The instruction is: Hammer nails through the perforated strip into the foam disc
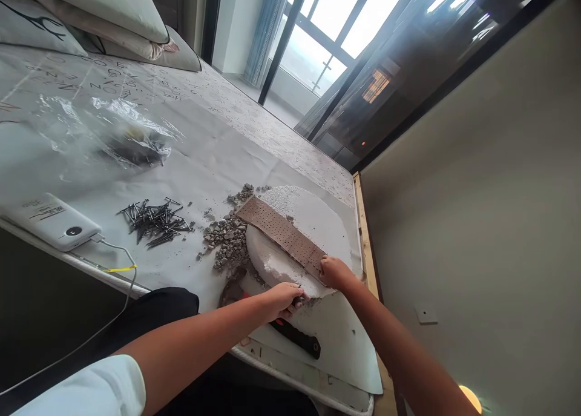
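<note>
Your right hand (333,272) holds the end of brown strip (284,231), lying across white block (318,216) | your left hand (287,299) curls near block's edge, holding: cannot tell | power bank (54,222) print: unreadable | bed sheet (218,110): letters, N included

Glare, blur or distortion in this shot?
Head view, top: tall glass-paned window blown out, streaky glare at upper right; head view, left: crumpled clear plastic bag looks hazy; head view, centre: long flat brown dark-dotted strip fairly sharp; head view overall: scene steeply tilted, bed edge curved, probably wide-angle distortion.
</note>
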`<state>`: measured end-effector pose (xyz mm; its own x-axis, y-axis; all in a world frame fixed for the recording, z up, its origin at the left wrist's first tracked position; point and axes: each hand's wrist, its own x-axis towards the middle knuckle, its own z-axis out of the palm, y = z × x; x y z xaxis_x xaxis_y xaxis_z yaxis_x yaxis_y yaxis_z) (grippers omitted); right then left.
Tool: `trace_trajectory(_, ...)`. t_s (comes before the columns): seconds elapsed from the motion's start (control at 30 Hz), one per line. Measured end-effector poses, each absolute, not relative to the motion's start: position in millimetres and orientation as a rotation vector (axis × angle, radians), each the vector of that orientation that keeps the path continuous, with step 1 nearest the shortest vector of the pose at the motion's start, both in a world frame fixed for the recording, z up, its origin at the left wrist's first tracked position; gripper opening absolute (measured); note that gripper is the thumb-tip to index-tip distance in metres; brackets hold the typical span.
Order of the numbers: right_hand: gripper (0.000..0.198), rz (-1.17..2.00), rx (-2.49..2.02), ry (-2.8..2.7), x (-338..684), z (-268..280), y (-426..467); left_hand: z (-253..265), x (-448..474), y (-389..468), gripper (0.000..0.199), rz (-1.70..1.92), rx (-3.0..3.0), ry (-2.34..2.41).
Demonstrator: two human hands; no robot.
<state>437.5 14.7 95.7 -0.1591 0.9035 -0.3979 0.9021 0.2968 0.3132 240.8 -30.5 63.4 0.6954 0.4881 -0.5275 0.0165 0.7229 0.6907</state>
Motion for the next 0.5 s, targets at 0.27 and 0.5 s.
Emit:
trace_trajectory(0.27,0.022,-0.011,1.555,2.076,433,103,21,65,241,-26,0.016,0.25,0.673,0.73)
trace_trajectory(0.5,0.023,-0.031,1.558,2.061,429,112,23,68,238,-24,0.018,0.265,0.683,0.715)
